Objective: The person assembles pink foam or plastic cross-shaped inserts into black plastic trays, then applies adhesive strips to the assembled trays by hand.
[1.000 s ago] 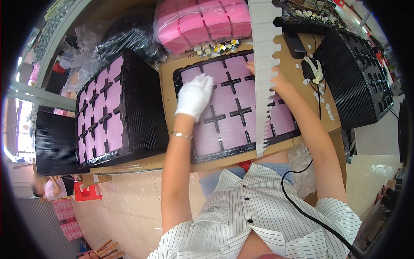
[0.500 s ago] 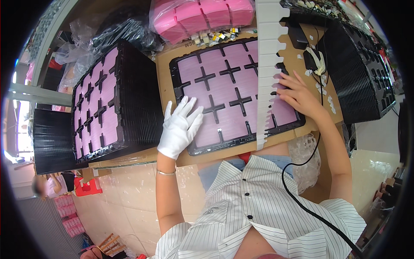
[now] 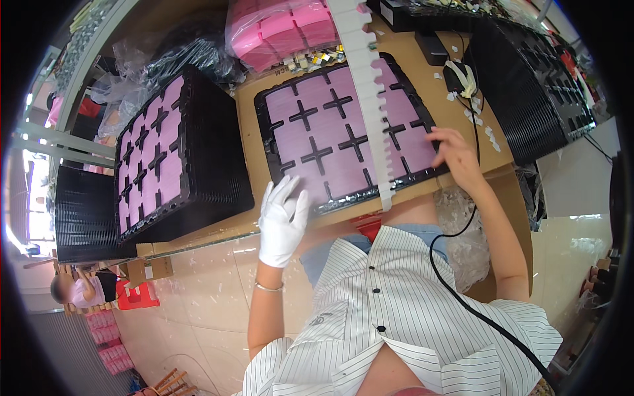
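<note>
A black tray with cross-shaped dividers and pinkish-purple panels [image 3: 340,135] lies on cardboard in front of me. My left hand [image 3: 282,221], in a white glove, is at its near left corner, fingers stretched out and slightly blurred, hiding that corner. My right hand [image 3: 457,158] is bare and at the tray's right edge, fingers bent with a gap between thumb and forefinger; nothing shows in it. A white strip with a toothed edge [image 3: 371,99] crosses in front of the tray from the top of the view.
To the left stands a tall stack of black trays [image 3: 214,142], its top one pinkish-purple. More black trays [image 3: 528,92] are stacked at the right. Behind lie bagged pink blocks [image 3: 281,30]. A black cable [image 3: 462,313] hangs over my shirt. A person [image 3: 86,287] sits far left.
My left hand has drawn back from the panels to the near left corner. My right hand has come out to the tray's right edge. In the view, the toothed strip has shifted left.
</note>
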Demonstrator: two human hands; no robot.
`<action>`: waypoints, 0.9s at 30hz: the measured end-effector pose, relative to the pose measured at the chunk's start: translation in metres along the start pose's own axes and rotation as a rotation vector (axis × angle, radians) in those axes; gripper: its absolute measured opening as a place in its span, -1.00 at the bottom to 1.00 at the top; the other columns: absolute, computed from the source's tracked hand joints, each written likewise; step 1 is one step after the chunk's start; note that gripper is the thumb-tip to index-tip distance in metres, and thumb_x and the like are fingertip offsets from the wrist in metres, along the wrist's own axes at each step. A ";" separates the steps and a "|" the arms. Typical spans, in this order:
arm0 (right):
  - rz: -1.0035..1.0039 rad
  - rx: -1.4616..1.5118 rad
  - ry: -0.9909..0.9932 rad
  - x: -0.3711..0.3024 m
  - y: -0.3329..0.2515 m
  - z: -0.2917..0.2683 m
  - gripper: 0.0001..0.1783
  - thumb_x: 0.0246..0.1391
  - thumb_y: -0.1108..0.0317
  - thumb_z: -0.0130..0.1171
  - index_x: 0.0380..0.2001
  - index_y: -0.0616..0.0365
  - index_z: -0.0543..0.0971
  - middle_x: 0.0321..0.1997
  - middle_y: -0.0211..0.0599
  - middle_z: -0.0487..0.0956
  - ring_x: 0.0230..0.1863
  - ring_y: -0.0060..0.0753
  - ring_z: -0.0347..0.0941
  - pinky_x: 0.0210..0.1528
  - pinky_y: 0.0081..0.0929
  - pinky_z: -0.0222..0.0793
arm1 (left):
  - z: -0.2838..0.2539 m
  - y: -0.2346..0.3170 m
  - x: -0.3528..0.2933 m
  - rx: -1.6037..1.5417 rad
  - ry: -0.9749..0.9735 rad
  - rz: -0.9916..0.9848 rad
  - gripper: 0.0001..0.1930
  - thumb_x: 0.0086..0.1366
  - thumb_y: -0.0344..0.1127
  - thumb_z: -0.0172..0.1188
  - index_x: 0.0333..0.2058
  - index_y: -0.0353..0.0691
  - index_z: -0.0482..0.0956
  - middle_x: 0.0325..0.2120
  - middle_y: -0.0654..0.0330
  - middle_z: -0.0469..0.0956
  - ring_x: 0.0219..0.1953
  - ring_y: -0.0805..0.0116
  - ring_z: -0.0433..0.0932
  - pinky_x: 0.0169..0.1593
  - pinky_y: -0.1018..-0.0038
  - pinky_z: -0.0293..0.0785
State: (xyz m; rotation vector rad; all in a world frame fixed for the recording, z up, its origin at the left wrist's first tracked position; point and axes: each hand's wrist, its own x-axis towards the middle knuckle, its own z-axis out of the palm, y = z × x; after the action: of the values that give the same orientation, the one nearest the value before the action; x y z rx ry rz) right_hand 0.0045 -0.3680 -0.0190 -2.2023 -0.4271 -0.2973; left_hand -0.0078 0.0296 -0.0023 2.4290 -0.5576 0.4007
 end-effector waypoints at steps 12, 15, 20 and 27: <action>0.274 0.796 0.205 -0.049 -0.087 0.106 -0.82 0.24 0.45 0.07 -0.13 0.28 0.48 -0.19 -0.32 0.59 -0.18 -0.58 0.51 -0.15 -0.66 0.40 | 0.047 0.110 0.033 -1.071 -0.216 -0.619 -0.69 0.21 -0.24 0.33 -0.18 -0.36 0.62 -0.27 0.22 0.62 -0.29 0.55 0.53 -0.18 0.57 0.46; 0.379 0.944 0.048 -0.067 -0.091 0.090 -0.87 0.18 0.49 0.13 -0.20 0.25 0.48 -0.28 -0.33 0.61 -0.35 -0.62 0.54 -0.24 -0.68 0.43 | 0.039 0.121 0.010 -0.684 0.060 -0.349 -0.67 0.25 -0.24 0.27 -0.12 -0.38 0.59 -0.19 0.12 0.60 -0.23 0.44 0.57 -0.09 0.49 0.48; 0.327 0.684 0.426 -0.061 -0.047 0.068 -0.79 0.26 0.34 0.08 -0.12 0.22 0.52 -0.24 -0.41 0.56 -0.18 -0.63 0.46 -0.15 -0.65 0.36 | 0.019 0.016 -0.017 0.638 0.369 -0.471 -0.52 0.19 -0.21 0.24 -0.01 -0.45 0.50 -0.15 -0.12 0.58 -0.13 0.04 0.59 0.01 0.29 0.48; 0.430 0.635 0.595 -0.038 -0.017 0.045 -0.55 0.36 0.05 -0.13 -0.02 0.23 0.46 -0.06 -0.27 0.52 -0.07 -0.51 0.44 -0.09 -0.56 0.39 | 0.000 0.007 0.012 0.191 0.180 -0.698 -0.41 0.02 -0.25 0.27 0.01 -0.51 0.46 -0.24 -0.14 0.62 -0.10 0.06 0.61 0.03 0.37 0.47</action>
State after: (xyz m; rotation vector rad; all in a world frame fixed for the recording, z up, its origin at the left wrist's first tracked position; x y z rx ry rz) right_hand -0.0343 -0.3300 -0.0483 -1.4388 0.2570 -0.4804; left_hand -0.0010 0.0207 0.0058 2.5384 0.4244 0.3709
